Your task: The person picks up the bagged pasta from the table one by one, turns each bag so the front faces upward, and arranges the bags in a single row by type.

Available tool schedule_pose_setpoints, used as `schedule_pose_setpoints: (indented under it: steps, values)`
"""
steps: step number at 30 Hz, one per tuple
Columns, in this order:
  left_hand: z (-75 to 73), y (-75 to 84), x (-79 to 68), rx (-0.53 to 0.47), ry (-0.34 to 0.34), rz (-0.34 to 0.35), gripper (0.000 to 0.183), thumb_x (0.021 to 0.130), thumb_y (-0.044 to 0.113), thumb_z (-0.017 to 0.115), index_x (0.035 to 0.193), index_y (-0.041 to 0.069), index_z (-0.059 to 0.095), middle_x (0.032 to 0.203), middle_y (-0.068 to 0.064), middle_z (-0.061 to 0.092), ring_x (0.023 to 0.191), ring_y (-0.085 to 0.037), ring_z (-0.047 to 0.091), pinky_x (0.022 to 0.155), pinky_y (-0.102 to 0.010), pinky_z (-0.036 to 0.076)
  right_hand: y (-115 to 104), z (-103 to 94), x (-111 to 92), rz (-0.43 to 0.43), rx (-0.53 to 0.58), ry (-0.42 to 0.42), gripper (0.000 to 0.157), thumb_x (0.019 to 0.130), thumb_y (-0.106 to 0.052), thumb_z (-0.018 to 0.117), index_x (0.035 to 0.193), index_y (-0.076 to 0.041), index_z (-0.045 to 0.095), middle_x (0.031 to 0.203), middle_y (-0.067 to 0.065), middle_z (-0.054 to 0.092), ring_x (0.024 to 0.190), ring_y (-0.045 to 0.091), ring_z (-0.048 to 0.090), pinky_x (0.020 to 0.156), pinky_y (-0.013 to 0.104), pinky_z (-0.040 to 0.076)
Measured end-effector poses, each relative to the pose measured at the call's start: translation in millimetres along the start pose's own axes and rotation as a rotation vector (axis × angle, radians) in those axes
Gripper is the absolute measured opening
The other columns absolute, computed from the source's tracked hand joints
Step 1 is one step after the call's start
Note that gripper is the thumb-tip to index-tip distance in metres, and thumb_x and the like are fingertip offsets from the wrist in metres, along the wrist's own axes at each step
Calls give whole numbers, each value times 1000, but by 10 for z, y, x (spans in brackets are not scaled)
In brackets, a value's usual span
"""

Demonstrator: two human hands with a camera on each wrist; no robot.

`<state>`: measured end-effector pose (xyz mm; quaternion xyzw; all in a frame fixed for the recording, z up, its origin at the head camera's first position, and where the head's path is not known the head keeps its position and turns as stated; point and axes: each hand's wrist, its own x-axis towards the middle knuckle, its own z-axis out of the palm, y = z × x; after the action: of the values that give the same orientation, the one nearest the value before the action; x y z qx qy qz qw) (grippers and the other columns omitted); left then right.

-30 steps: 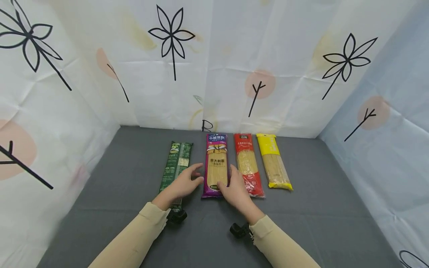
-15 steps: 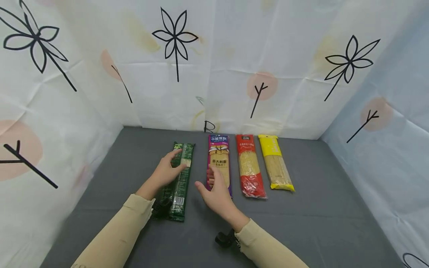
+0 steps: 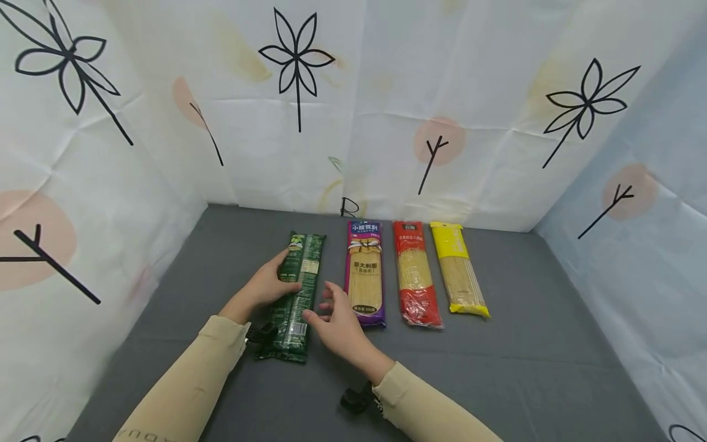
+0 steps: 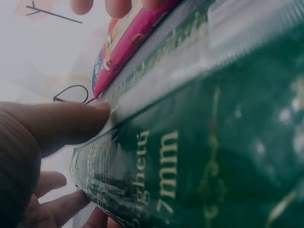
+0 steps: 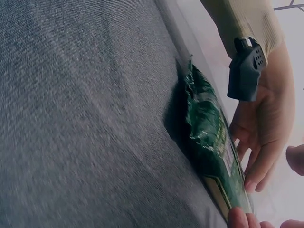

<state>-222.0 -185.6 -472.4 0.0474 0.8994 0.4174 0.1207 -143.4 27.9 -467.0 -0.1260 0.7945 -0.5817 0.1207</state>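
A green packet of spaghetti [image 3: 301, 307] lies on the grey cloth, left of the other packets in the head view. My left hand [image 3: 261, 287] grips its left side, the thumb over the top; in the left wrist view the thumb [image 4: 71, 121] lies along the packet [image 4: 190, 142], whose print partly reads "ghetti", and the fingers curl by its other edge. My right hand [image 3: 340, 325] is at the packet's right side, fingers relaxed and thumb spread. The right wrist view puts its fingertips [image 5: 240, 219] by the packet's edge; whether they touch cannot be told.
Right of the green packet lie a purple pasta packet [image 3: 365, 276], a red one [image 3: 413, 276] and a yellow one [image 3: 459, 270], in a row. The grey cloth [image 3: 497, 380] ends at patterned white curtains [image 3: 386, 92] behind and at both sides.
Both hands have moved left from around the purple packet to the green one. The left hand has taken hold of the green packet, while the right has come close to its right side.
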Motion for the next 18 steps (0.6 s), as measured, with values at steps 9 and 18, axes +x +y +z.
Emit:
schedule_pose_setpoints:
  steps: [9, 18]
  values:
    - [78, 35, -4, 63, -12, -48, 101, 88, 35, 72, 156, 9, 2, 157, -24, 13, 139, -45, 22, 104, -61, 29, -1, 53, 9, 94, -51, -22, 81, 92, -35, 67, 153, -10, 20, 141, 14, 41, 119, 24, 51, 85, 42, 51]
    - [56, 20, -92, 34, -54, -40, 113, 83, 35, 77, 155, 11, -7, 158, -25, 5, 141, -45, 16, 104, -62, 28, 84, 100, -14, 84, -160, -75, 87, 89, -34, 71, 155, -14, 18, 143, 9, 37, 106, 16, 55, 78, 33, 52]
